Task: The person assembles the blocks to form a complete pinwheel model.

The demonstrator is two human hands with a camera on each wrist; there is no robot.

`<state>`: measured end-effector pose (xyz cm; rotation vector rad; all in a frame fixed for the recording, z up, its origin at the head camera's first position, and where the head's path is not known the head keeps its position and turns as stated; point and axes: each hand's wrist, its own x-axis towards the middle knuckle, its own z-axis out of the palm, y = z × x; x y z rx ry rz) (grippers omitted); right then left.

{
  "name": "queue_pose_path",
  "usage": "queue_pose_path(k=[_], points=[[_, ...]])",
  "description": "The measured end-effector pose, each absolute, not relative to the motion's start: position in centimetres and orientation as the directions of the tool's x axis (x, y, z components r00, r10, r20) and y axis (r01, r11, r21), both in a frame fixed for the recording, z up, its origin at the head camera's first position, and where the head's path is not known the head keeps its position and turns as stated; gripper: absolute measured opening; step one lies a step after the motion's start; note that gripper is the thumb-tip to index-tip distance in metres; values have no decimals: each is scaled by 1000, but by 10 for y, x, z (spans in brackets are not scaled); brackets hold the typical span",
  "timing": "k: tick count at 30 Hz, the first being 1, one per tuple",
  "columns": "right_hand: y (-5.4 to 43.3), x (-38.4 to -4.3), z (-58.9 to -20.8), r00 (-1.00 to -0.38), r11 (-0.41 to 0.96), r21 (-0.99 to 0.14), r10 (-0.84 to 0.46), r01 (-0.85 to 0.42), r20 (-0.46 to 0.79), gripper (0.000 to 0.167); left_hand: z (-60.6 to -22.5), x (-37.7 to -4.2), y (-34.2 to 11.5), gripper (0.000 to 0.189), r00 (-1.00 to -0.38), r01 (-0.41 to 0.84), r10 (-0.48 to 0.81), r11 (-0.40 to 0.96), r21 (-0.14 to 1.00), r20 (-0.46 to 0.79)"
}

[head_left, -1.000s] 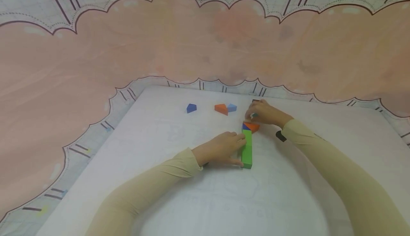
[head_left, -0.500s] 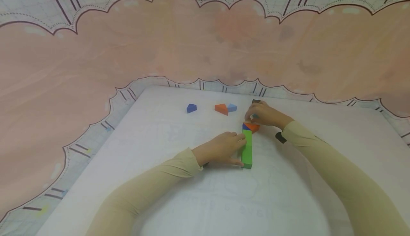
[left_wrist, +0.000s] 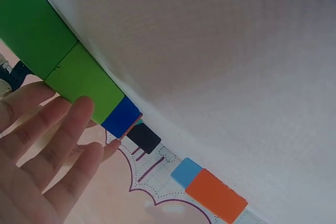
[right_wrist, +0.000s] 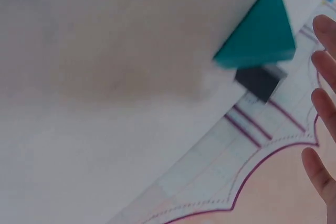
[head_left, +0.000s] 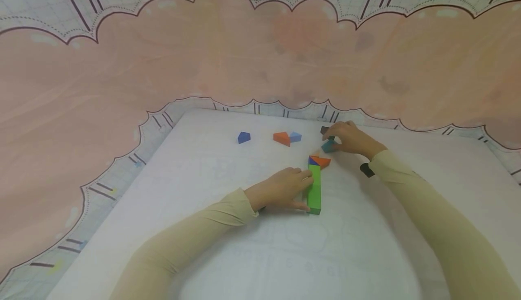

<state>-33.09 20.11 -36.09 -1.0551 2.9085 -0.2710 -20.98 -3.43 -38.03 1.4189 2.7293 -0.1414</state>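
Observation:
My left hand [head_left: 281, 189] rests along the left side of two green blocks [head_left: 314, 193] set end to end, its thumb by their near end. In the left wrist view its fingers lie mostly straight against the green block [left_wrist: 81, 82]. At the row's far end sit a small blue block [head_left: 313, 161] and an orange triangular block [head_left: 323, 162], with a pale piece [head_left: 316, 153] just beyond. My right hand [head_left: 352, 138] hovers at a teal triangular block [head_left: 329, 146], thumb beside it. The right wrist view shows spread fingers apart from the teal block [right_wrist: 262, 32].
A black block [head_left: 324, 130] stands behind the teal one. Farther left lie an orange block [head_left: 282, 138], a light blue block [head_left: 295, 136] touching it, and a dark blue block [head_left: 244, 137]. All are on a white table [head_left: 228, 264] with a patterned cloth beyond.
My right hand has moved right and slightly away from the row's far end, uncovering the pale piece and more of the teal block. The left hand stays in place.

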Motion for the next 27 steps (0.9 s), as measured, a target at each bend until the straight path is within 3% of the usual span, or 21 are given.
queue_pose_path(k=[9, 27], points=[[219, -335, -369, -773, 771, -60, -632, -634, 48, 33, -381, -210, -34, 71, -585, 811, 805, 583, -49, -103], [224, -319, -371, -761, 759, -53, -645, -649, 74, 28, -381, -209, -34, 71, -593, 804, 797, 593, -35, -114]])
